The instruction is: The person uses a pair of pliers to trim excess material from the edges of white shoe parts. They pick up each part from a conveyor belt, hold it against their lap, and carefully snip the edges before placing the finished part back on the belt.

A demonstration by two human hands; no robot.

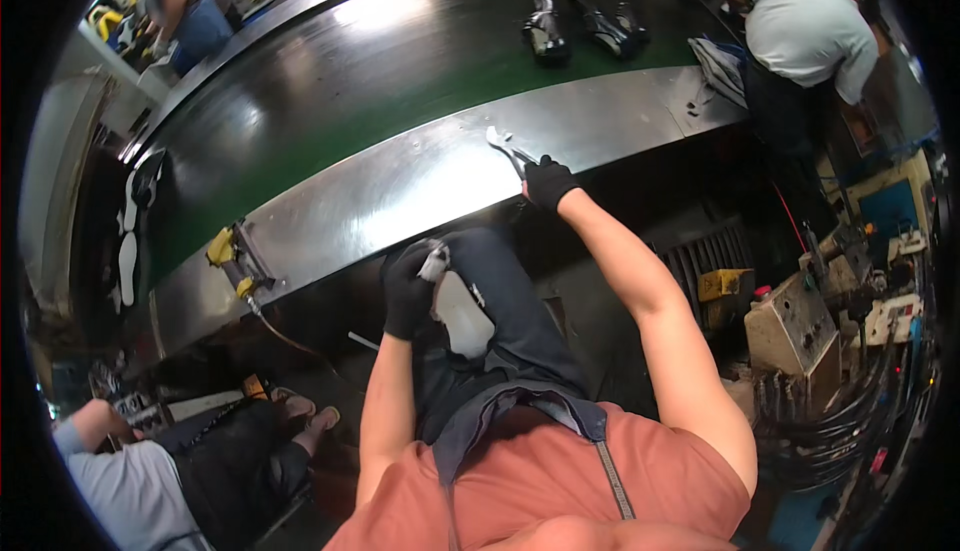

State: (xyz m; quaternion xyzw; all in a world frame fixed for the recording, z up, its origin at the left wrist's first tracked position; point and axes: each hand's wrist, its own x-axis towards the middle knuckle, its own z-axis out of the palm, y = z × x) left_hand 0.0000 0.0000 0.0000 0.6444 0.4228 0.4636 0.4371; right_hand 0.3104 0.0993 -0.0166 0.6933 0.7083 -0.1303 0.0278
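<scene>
A seated worker in a brick-red shirt and dark gloves leans in at a long table [420, 189] edged in bright steel. The left grip [406, 291] is closed, its fingers wrapped around the upper end of a shoe-shaped piece [463, 319] with a broad pale face, held above the lap just off the table's near edge. The right grip [550, 185] is clenched on the handles of a metal hand tool [499, 141], whose head extends over the steel strip; whether it touches the surface cannot be told. To the left, a yellow tool [228, 256] with a hose lies on the same strip. Dark, glossy shoes [545, 31] stand on the black-and-green belt [290, 91] beyond, while a co-worker in a pale shirt [808, 26] bends at upper right.
</scene>
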